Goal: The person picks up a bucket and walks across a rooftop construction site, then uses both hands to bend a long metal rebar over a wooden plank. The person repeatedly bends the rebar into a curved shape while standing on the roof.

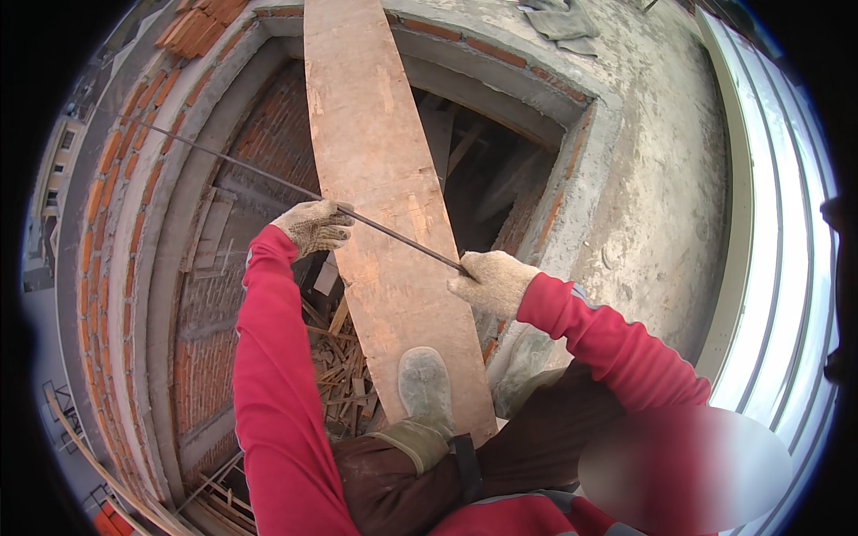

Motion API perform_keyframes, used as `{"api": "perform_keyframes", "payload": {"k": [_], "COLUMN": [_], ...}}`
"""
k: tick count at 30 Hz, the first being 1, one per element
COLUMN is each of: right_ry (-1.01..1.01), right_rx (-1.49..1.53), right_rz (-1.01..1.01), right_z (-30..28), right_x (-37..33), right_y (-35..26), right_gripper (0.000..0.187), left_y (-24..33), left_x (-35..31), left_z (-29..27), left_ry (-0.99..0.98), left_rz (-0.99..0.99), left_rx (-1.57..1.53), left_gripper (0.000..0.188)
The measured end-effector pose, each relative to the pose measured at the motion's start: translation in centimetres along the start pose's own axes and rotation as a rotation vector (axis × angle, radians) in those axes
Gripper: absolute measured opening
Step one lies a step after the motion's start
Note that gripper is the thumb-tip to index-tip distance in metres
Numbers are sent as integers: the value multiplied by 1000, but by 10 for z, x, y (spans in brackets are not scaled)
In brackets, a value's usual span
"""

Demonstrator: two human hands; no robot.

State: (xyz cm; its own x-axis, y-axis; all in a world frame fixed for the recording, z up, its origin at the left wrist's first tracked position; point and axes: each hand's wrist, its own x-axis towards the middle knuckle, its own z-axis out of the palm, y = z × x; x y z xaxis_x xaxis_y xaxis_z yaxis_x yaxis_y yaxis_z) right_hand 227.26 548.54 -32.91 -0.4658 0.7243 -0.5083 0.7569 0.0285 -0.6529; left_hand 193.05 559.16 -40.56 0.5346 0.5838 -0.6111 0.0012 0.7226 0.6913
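A long thin steel rod (255, 169) slants across the view from the far left to my right hand. My left hand (313, 228), in a knitted work glove with dark grip dots, closes round the rod about midway along. The gloved right hand (496, 281) grips its near end, with the fingertips partly hidden. Beneath both hands a long wooden plank (380, 161) spans an opening in the concrete. One of my boots (424, 384) stands on this plank; the other boot (527, 362) is on the concrete to its right.
The deep opening has brick walls (214, 375) and scrap wood (344, 389) at the bottom. Concrete rims (617, 134) border it. Stacked bricks (201, 27) lie at the far left, a grey cloth (563, 22) at the far right. Ribbed metal sheeting (778, 232) runs along the right.
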Motion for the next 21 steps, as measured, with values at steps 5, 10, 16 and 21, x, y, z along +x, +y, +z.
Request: {"api": "perform_keyframes", "payload": {"k": [5,10,16,21], "right_ry": [8,2,9,1], "right_rx": [-5,-13,-11,45], "right_rz": [0,14,19,31], "right_z": [-2,-2,-1,-1], "right_x": [-1,-1,0,-2], "right_y": [-1,0,-1,-3], "right_gripper": [43,43,42,42], "left_y": [4,3,4,29], "left_x": [-1,-6,-5,-16], "left_z": [3,-2,-5,-7], "left_ry": [62,137,186,223], "left_rz": [-23,14,-32,-200], "left_rx": [23,-132,-100,214], "left_gripper": [61,52,53,56]}}
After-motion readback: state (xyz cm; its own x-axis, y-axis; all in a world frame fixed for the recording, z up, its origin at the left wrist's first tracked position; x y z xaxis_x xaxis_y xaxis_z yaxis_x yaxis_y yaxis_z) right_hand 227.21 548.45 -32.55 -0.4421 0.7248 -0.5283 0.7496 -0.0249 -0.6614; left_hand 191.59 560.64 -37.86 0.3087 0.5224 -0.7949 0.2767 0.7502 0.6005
